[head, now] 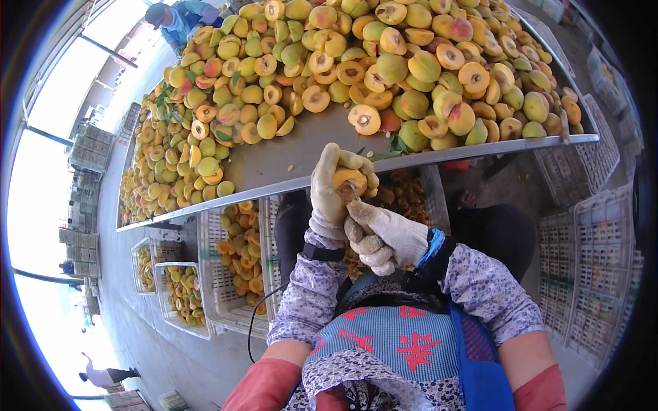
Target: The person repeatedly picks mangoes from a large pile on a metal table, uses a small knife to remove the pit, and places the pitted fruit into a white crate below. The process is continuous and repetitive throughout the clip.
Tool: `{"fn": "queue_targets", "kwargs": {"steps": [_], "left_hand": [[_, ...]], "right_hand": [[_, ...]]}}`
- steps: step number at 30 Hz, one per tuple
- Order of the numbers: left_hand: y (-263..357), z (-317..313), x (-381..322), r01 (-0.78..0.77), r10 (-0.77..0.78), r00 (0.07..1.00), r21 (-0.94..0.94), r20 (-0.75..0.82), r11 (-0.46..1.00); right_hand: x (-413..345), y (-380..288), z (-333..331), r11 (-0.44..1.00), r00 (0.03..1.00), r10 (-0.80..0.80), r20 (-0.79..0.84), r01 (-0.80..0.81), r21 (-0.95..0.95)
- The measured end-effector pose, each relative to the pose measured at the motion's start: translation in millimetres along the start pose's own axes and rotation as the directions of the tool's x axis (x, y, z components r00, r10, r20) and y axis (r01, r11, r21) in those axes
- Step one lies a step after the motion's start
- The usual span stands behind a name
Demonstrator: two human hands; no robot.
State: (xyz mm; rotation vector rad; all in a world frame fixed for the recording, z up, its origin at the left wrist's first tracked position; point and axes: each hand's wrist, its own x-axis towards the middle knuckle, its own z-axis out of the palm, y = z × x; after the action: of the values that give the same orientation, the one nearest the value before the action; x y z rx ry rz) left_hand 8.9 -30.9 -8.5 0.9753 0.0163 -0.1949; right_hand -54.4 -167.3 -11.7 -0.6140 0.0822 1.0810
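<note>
Both my hands wear pale, stained work gloves and meet just below the metal table's near edge. My left hand (334,192) is closed around a halved peach (350,183), its cut face turned toward my other hand. My right hand (383,234) grips a small tool with a curved metal end (351,190), which touches the middle of the cut face; its handle is hidden in the fingers. Beyond, peach halves and whole-looking peaches (424,67) lie heaped on the metal table (288,154). One half (364,119) lies cut face up near the edge.
Crates of peach halves (241,308) stand under and left of the table. A container of orange pieces (403,198) is below my hands. Stacked plastic crates (581,267) stand at the right. Another person (182,20) is at the table's far left; one more (105,376) is far off.
</note>
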Motion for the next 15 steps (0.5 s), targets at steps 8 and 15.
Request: {"fn": "queue_targets", "kwargs": {"steps": [8, 15], "left_hand": [[11.3, 0.5, 0.8, 0.163, -0.142, 0.986, -0.321, 0.09, 0.933], [89.2, -78.0, -12.8, -0.137, 0.114, 0.934, -0.045, -0.339, 0.99]], "right_hand": [[10.0, 4.1, -15.3, 0.587, 0.885, -0.466, -0.023, 0.29, -0.756], [-9.9, 1.4, -20.0, -0.157, 0.844, -0.468, -0.26, -0.369, -0.916]]}}
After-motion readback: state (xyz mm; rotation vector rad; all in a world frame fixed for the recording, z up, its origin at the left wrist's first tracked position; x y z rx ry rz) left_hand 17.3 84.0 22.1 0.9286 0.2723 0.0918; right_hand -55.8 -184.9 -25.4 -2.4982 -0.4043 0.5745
